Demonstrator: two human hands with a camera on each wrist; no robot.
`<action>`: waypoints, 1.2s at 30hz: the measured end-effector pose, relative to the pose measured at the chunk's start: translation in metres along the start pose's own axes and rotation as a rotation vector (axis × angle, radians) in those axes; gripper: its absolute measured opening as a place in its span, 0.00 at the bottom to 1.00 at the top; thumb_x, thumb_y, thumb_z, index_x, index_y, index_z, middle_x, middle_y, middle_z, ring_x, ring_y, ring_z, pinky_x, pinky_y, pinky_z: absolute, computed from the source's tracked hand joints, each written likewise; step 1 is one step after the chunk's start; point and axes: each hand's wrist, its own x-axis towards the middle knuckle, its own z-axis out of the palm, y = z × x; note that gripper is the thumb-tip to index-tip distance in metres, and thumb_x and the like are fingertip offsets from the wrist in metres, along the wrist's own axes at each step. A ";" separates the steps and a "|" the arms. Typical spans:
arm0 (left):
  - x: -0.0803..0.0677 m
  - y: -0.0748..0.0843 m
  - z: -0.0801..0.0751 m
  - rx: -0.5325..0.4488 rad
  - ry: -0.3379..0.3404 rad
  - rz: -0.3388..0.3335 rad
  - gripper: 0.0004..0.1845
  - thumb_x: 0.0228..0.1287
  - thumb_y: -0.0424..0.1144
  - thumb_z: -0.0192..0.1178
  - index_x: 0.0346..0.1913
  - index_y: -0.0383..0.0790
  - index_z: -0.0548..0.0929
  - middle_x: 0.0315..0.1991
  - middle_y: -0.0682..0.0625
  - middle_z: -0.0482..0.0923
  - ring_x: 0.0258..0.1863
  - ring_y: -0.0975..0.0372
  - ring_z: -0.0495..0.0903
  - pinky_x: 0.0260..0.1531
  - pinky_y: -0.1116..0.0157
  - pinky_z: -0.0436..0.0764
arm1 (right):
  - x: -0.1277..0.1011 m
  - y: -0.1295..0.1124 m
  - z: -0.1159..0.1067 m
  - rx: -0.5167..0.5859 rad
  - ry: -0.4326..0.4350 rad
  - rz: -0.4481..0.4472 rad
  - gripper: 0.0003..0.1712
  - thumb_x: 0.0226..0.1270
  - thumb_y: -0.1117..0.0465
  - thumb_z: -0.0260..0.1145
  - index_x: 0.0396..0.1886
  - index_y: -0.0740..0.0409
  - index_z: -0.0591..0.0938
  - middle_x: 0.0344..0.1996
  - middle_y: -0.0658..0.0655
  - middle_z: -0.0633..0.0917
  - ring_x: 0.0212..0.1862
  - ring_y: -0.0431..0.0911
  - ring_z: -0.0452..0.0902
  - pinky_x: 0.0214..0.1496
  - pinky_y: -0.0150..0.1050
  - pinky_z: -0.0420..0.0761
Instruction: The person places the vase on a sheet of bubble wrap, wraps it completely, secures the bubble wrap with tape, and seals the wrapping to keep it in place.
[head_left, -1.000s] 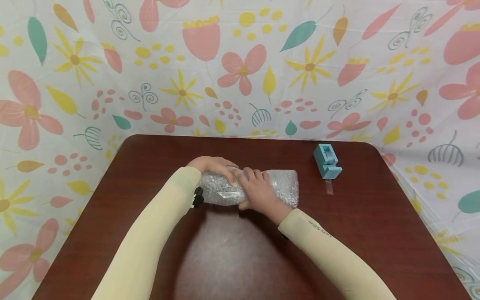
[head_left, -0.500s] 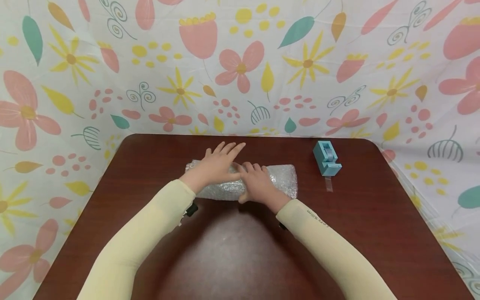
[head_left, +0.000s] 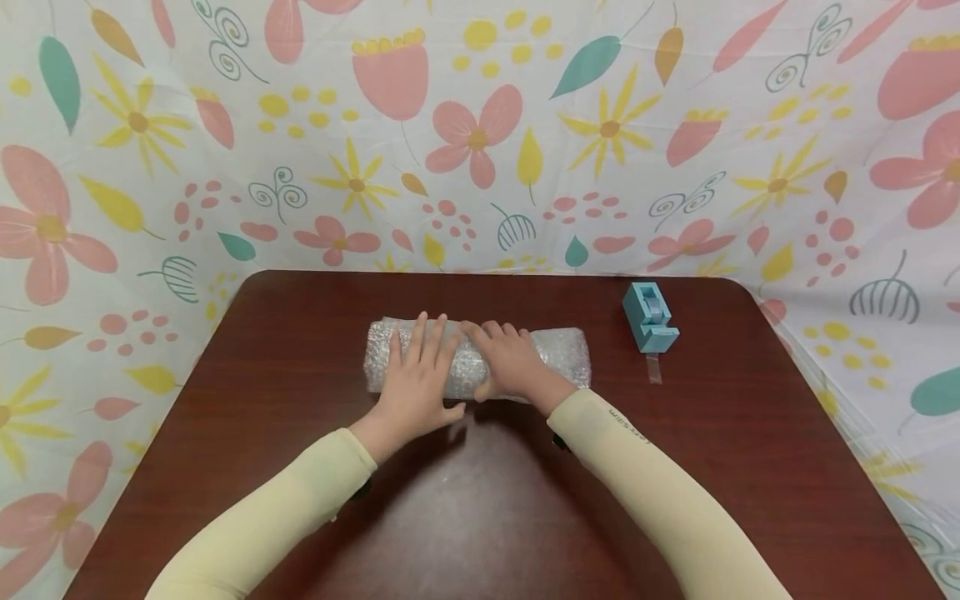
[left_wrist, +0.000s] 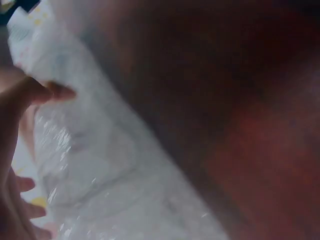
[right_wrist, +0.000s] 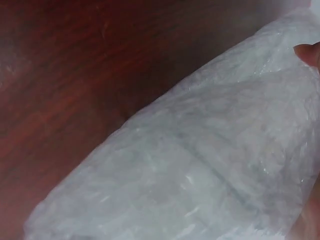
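A roll of clear bubble wrap (head_left: 566, 350) lies crosswise on the brown table, wrapped around contents hidden inside. My left hand (head_left: 411, 396) lies over its left part with straight, spread fingers, the thumb sticking out at the near side. Around the middle of the roll, my right hand (head_left: 513, 362) grips it, fingers over the top and thumb at the near edge. Close up in the left wrist view, the crinkled wrap (left_wrist: 110, 170) runs diagonally beside the left fingers. The right wrist view shows the wrap (right_wrist: 165, 160) with a fold line, and one right fingertip at the edge.
A light blue tape dispenser (head_left: 649, 318) stands at the back right of the table (head_left: 720, 467), a strip of clear tape (head_left: 654, 369) hanging from its front. Behind the table hangs a flower-patterned cloth (head_left: 480, 217).
My left hand has let go near the roll's middle, lifted, and come down spread flat over the left part. The right hand keeps its hold with little movement.
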 end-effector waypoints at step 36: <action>0.029 -0.005 0.032 0.354 0.060 0.052 0.69 0.37 0.75 0.75 0.82 0.51 0.55 0.80 0.43 0.57 0.80 0.41 0.57 0.77 0.50 0.64 | 0.038 0.028 -0.022 0.317 -0.306 0.017 0.60 0.56 0.54 0.74 0.84 0.50 0.50 0.78 0.65 0.63 0.69 0.63 0.71 0.64 0.62 0.77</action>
